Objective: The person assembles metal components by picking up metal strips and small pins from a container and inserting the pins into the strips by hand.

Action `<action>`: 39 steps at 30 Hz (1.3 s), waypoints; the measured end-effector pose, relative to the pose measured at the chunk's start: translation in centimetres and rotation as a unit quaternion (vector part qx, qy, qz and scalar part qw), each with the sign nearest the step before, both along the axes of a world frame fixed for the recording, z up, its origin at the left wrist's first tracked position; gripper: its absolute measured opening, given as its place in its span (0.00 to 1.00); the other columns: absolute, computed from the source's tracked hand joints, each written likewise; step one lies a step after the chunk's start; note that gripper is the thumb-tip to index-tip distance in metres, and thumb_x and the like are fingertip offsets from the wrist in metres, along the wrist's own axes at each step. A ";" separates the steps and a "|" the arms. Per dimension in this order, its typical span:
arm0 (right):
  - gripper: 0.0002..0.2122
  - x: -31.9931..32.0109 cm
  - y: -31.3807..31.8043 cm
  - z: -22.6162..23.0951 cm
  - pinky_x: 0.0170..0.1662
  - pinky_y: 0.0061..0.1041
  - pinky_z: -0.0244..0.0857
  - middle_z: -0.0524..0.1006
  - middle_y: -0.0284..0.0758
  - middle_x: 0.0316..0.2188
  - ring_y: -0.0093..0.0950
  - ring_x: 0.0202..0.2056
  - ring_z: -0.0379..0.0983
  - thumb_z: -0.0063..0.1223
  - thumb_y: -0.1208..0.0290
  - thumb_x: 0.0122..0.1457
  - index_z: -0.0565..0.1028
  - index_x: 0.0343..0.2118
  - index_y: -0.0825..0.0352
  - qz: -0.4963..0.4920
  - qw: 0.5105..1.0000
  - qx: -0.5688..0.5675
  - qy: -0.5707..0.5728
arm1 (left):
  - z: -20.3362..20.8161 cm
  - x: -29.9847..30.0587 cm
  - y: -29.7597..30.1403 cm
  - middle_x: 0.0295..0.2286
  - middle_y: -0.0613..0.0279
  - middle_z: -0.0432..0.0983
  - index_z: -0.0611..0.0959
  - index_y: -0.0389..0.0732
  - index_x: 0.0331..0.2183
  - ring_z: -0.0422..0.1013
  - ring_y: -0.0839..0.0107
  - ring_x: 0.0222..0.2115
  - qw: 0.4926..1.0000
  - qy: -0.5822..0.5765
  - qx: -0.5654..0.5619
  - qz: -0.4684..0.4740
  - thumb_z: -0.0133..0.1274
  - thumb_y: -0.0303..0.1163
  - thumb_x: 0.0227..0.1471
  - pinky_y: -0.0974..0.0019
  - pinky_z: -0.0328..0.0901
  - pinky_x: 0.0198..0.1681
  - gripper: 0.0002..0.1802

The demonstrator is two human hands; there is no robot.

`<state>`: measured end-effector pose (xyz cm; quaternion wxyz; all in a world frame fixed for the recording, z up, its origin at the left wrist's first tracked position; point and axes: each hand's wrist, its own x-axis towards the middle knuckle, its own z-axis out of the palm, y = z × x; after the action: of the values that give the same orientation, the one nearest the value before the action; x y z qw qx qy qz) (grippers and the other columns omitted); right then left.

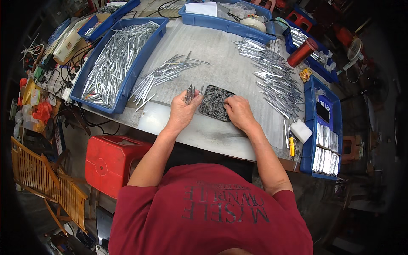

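Note:
My left hand (182, 109) is closed around a few thin, pointed metal pieces (189, 94) that stick up past its fingers. Just right of it, a small black tray (217, 118) with rounded corners holds many short, dark metal pieces (216, 102). The fingers of my right hand (239, 111) are curled together over the tray's right side, and whatever they pinch is hidden. Beyond my left hand lies a loose pile of long silvery metal rods (163, 75). More flat silvery rods (272, 74) are spread in overlapping rows on the right.
A large blue bin (159, 30) of rods stands at left. Another blue bin (309, 123) with stacked rods sits at right, near a yellow-handled screwdriver (291, 145) and white block (301, 130). A red cylinder (302, 52) stands farther back. A red stool (104, 163) is below the table's left edge.

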<state>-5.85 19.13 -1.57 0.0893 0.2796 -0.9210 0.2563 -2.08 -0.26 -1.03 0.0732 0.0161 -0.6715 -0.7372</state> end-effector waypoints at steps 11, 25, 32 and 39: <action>0.05 -0.5 -1.6 1.3 0.36 0.36 0.53 0.72 0.39 0.23 0.35 0.31 0.68 0.41 0.79 0.44 0.72 0.21 0.68 0.011 0.980 0.195 -0.026 | -2.2 1.7 -0.1 0.19 0.73 0.67 0.75 0.37 0.28 0.58 0.87 0.17 1.000 0.000 -0.020 -0.007 0.52 0.30 0.47 0.82 0.54 0.19 0.07; 0.08 0.6 -0.2 1.7 0.34 0.25 0.63 0.74 0.41 0.27 0.30 0.30 0.71 0.45 0.78 0.50 0.69 0.34 0.72 -0.027 0.976 -0.157 -0.147 | -0.4 1.8 0.7 0.18 0.68 0.70 0.75 0.34 0.27 0.62 0.83 0.21 0.982 0.012 -0.180 -0.048 0.53 0.28 0.46 0.76 0.60 0.25 0.07; 0.09 0.8 0.7 2.1 0.34 0.21 0.63 0.74 0.39 0.29 0.25 0.30 0.70 0.45 0.77 0.49 0.71 0.34 0.72 -0.024 0.938 -0.241 -0.248 | 0.1 1.5 1.6 0.18 0.68 0.70 0.75 0.34 0.28 0.62 0.83 0.21 0.975 0.026 -0.207 -0.076 0.54 0.28 0.45 0.76 0.60 0.24 0.08; 0.07 2.0 -0.1 2.8 0.29 0.13 0.57 0.68 0.25 0.24 0.12 0.27 0.60 0.45 0.73 0.54 0.69 0.32 0.72 0.040 0.836 -0.439 -0.327 | 0.6 1.8 2.1 0.18 0.67 0.70 0.75 0.35 0.27 0.62 0.83 0.21 0.969 0.037 -0.219 -0.107 0.53 0.27 0.45 0.75 0.60 0.24 0.06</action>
<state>-3.83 19.04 1.26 -0.1140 0.1472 -0.6756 0.7134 -0.29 1.82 -0.45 0.0209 -0.0996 -0.8110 -0.5761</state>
